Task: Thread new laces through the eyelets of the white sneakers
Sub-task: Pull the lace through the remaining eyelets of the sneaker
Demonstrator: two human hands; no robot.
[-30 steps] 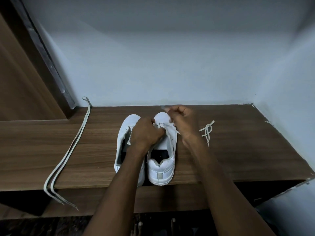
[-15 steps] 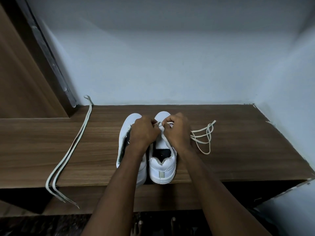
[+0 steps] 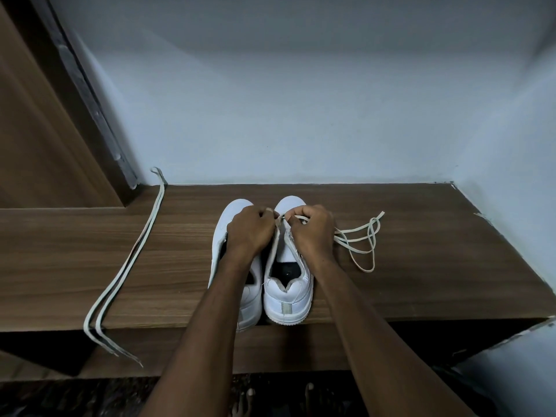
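Head view: left hand [image 3: 251,228] and right hand [image 3: 313,228] pinch lace [image 3: 365,236] at right sneaker [image 3: 287,290] toe-end eyelets; risk: tip frays or misses; slack right of sneaker knots.

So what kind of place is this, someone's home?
Probably a home, perhaps an entryway: a low wooden shelf set against plain painted walls, a wooden door beside it, and the person's bare toes on the floor below.
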